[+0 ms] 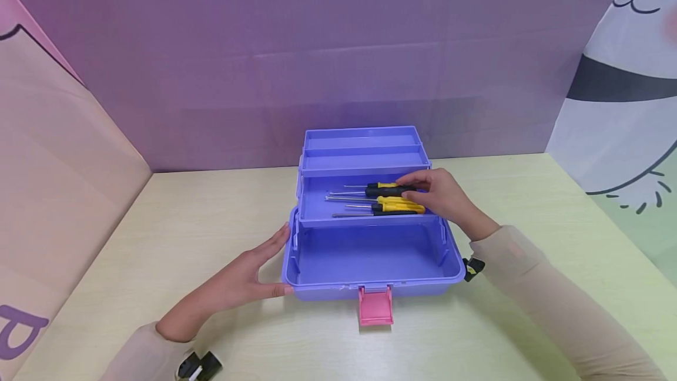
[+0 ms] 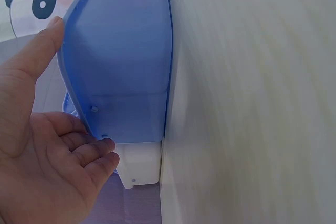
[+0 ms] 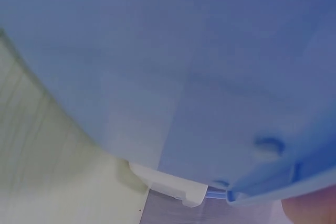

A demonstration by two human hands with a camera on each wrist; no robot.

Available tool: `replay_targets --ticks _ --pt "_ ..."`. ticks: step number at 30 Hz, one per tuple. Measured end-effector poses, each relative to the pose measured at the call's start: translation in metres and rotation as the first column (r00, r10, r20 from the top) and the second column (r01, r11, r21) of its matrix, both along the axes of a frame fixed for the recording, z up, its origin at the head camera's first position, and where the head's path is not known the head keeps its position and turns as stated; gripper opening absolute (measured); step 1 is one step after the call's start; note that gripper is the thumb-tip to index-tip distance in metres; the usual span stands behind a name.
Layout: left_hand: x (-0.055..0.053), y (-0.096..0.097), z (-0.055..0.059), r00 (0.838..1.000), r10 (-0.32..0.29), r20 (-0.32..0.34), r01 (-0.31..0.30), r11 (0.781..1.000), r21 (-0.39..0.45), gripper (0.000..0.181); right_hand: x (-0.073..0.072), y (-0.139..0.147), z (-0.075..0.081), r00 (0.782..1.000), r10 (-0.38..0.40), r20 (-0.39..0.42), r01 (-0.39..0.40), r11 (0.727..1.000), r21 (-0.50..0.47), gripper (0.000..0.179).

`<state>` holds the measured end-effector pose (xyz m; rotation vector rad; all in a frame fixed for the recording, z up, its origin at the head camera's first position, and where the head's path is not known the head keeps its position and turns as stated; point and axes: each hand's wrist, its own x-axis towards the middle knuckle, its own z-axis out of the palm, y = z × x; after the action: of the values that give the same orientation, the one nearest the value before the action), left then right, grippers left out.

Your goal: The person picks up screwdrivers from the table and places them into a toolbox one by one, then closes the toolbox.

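Note:
An open purple toolbox [image 1: 370,293] stands on the table, its tiers raised toward the back. Several screwdrivers with yellow and black handles lie side by side in the middle tray [image 1: 317,204], shafts toward the left. My right hand [image 1: 439,190] reaches over the tray's right end, thumb and index finger at the end of a black-handled screwdriver [image 1: 388,191]. A small yellow-and-black screwdriver [image 1: 383,185] lies just behind it. My left hand [image 1: 245,275] rests against the box's left side with fingers extended, thumb by the front corner. In the left wrist view, its fingertips touch the rim [image 2: 62,66].
A pink latch [image 1: 376,308] hangs down at the toolbox's front. Above the tray sits an upper divided tier [image 1: 365,161]. The pale wood table [image 1: 222,204] meets a purple backdrop [image 1: 317,46] behind the box, with printed panels at both sides.

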<state>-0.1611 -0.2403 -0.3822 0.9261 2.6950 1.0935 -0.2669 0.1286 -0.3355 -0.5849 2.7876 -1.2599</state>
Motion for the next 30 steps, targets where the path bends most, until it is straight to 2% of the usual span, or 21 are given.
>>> replay_targets --ticks 5,9,18,23,30 --pt "0.000 0.000 0.000 1.000 0.001 0.003 -0.001 1.000 0.001 0.094 0.000 0.003 -0.003 1.000 -0.009 0.004 0.009 0.999 -0.035 0.027" --pt "0.001 0.000 0.001 1.000 0.004 0.003 -0.004 1.000 -0.001 0.094 0.000 0.009 -0.005 0.999 -0.019 0.037 0.022 0.997 -0.080 0.028" --pt "0.002 -0.001 0.000 1.000 0.008 -0.001 -0.008 1.000 -0.007 0.094 0.012 0.027 0.002 0.997 0.012 0.082 0.007 0.973 -0.232 0.031" --pt "0.001 -0.001 0.002 1.000 0.002 -0.010 -0.002 1.000 -0.010 0.093 0.019 0.037 0.006 0.998 0.001 0.060 0.015 0.963 -0.270 0.032" --pt "-0.001 0.000 0.002 1.000 -0.004 -0.008 0.004 1.000 -0.008 0.093 0.025 0.048 0.004 0.997 -0.048 0.065 0.065 0.955 -0.288 0.035"
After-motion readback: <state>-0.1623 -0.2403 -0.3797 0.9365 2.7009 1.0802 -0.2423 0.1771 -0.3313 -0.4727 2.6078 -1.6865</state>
